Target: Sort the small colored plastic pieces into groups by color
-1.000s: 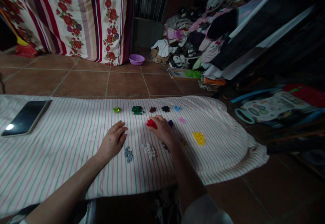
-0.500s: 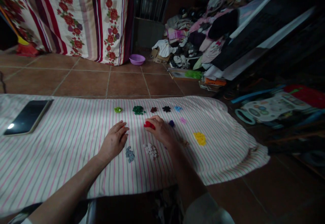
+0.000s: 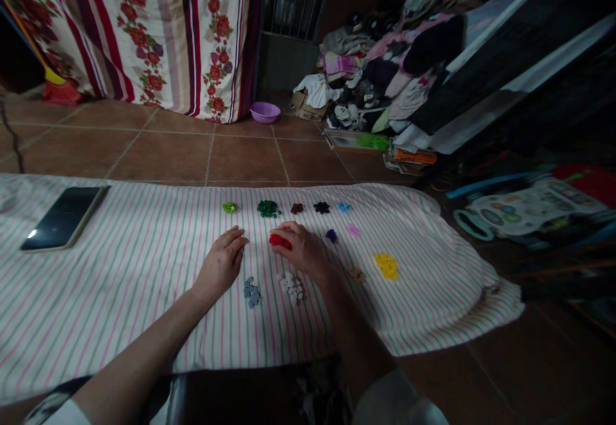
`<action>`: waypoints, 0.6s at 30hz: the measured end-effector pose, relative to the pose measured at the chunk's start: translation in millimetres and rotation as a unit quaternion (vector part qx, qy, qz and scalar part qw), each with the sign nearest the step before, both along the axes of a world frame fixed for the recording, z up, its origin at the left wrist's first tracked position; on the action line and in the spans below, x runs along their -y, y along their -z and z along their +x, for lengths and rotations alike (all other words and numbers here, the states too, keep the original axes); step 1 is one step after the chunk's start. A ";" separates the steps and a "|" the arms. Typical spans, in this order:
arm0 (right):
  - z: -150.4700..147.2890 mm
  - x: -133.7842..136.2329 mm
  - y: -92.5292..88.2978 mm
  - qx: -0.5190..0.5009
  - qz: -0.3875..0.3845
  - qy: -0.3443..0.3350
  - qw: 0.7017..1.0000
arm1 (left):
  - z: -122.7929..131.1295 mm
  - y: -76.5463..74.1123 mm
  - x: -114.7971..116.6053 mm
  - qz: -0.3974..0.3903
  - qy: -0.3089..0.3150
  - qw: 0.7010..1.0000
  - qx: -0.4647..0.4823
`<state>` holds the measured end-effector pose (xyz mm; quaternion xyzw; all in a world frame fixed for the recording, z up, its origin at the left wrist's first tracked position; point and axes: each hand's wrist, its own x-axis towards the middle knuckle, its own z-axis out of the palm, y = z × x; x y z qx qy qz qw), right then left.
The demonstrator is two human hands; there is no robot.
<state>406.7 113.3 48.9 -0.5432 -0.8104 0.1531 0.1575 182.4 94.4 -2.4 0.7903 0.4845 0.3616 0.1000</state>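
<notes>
Small coloured pieces lie sorted in little heaps on a pink-striped white cloth (image 3: 120,284). My right hand (image 3: 303,250) rests on the cloth with its fingers curled around the red heap (image 3: 278,240). My left hand (image 3: 222,263) lies flat beside it, fingers together and stretched, holding nothing. Just in front of my hands are a grey heap (image 3: 251,293) and a white heap (image 3: 292,286). Beyond them sit a light green heap (image 3: 230,207), a dark green heap (image 3: 267,208), a dark red heap (image 3: 297,208), a black heap (image 3: 321,207), a blue heap (image 3: 343,207), and a yellow heap (image 3: 386,265) to the right.
A dark phone (image 3: 65,217) lies on the cloth at the left. Brown floor tiles stretch beyond, with a purple bowl (image 3: 265,112), a flowered curtain (image 3: 158,33), a pile of clothes (image 3: 385,72) and a toy board (image 3: 524,207) at the right.
My right hand has slid the red heap a little to the left, nearer my left hand. The camera view shifted slightly. My left hand has stayed where it was.
</notes>
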 end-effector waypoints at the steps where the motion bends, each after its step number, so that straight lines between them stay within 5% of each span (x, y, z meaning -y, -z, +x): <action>1: 1.0 -0.5 0.9 -0.004 -0.001 -0.004 1.000 | -0.3 -0.3 -0.1 0.001 0.002 1.000 -0.002; 18: 11.4 -7.4 20.6 -0.081 0.015 0.001 0.997 | -1.7 -18.8 12.4 0.043 -0.015 0.999 0.009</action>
